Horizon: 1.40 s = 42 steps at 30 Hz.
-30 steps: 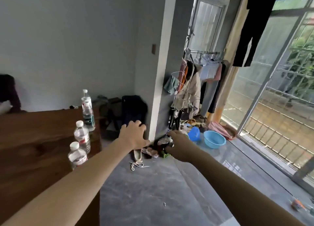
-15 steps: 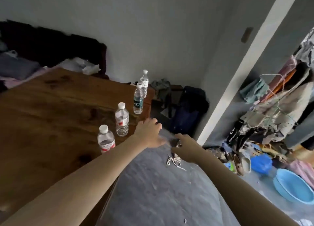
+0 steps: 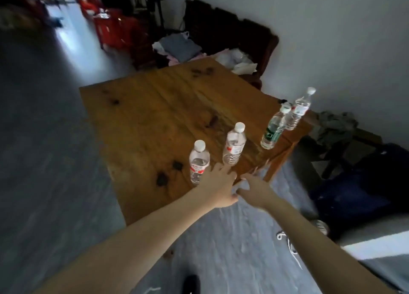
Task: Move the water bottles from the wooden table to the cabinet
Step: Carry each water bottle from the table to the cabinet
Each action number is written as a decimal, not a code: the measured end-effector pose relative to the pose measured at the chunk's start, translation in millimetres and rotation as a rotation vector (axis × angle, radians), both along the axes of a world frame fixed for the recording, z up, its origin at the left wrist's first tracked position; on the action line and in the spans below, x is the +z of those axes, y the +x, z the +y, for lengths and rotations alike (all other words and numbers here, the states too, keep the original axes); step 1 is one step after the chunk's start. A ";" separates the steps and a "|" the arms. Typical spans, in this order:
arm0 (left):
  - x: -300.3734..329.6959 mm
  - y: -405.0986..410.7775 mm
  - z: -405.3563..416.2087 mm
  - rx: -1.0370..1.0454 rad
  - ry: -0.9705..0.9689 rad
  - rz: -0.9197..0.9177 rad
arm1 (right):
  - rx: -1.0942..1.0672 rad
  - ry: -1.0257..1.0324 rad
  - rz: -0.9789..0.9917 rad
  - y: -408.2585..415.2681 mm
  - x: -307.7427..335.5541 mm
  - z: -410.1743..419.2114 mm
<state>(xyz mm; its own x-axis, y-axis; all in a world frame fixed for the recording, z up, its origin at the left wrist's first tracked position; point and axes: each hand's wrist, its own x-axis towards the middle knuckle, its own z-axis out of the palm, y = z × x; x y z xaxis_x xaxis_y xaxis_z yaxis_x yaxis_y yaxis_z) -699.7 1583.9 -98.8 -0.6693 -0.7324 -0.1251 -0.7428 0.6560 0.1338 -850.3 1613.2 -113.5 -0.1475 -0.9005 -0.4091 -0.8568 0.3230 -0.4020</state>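
Observation:
Several clear water bottles with white caps stand upright along the right side of the wooden table (image 3: 155, 108). Nearest is a red-labelled bottle (image 3: 198, 162), then a second red-labelled bottle (image 3: 234, 146), a green-labelled bottle (image 3: 273, 130) and a tall bottle (image 3: 298, 110) at the far corner. My left hand (image 3: 219, 183) reaches over the table's near corner with fingers stretched out, just right of the nearest bottle and below the second; it holds nothing. My right hand (image 3: 254, 189) hovers beside it at the table's edge, fingers spread and blurred, empty.
A dark wooden bench (image 3: 230, 35) with piled clothes stands behind the table against the wall. Red stools (image 3: 115, 28) sit at the back left. On the floor to the right lie a dark blue bag (image 3: 363, 189), a low stool with grey cloth (image 3: 334, 127) and white laces (image 3: 287, 243).
The view has swung left from the window and clothes rack onto the table. Both hands have moved closer to the nearest two bottles.

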 end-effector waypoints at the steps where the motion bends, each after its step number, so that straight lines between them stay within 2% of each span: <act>1: -6.7 5.1 -0.6 0.011 0.017 0.001 | 0.020 0.014 -0.011 2.4 -7.1 -8.5; 8: -48.2 44.6 -1.7 0.103 0.138 0.100 | 0.070 0.127 -0.054 14.5 -47.1 -50.3; 11: -73.7 70.0 6.9 0.172 0.289 0.166 | 0.072 0.139 -0.091 17.2 -59.9 -64.1; 16: -110.0 99.5 5.3 0.476 0.561 0.316 | 0.051 0.156 -0.141 20.9 -79.5 -74.9; 19: -116.6 101.9 -15.2 0.640 0.621 0.481 | 0.017 0.148 -0.190 24.2 -88.1 -78.0; 22: -116.5 96.7 -46.0 0.702 0.613 0.625 | -0.016 0.134 -0.246 27.1 -95.7 -81.2; 25: -111.8 90.8 -73.0 0.652 0.663 0.678 | -0.015 0.128 -0.283 29.9 -101.9 -82.2; 30: -106.4 90.0 -101.1 0.416 0.714 0.679 | -0.031 0.161 -0.331 33.6 -110.4 -81.7; 34: -99.6 86.0 -114.0 0.288 0.667 0.680 | -0.048 0.168 -0.353 33.3 -116.8 -83.6; 38: -97.8 84.8 -115.3 0.285 0.587 0.631 | -0.064 0.185 -0.372 33.3 -117.7 -83.7; 42: -81.5 84.9 -110.4 0.388 0.508 0.618 | -0.037 0.194 -0.360 30.6 -114.0 -80.1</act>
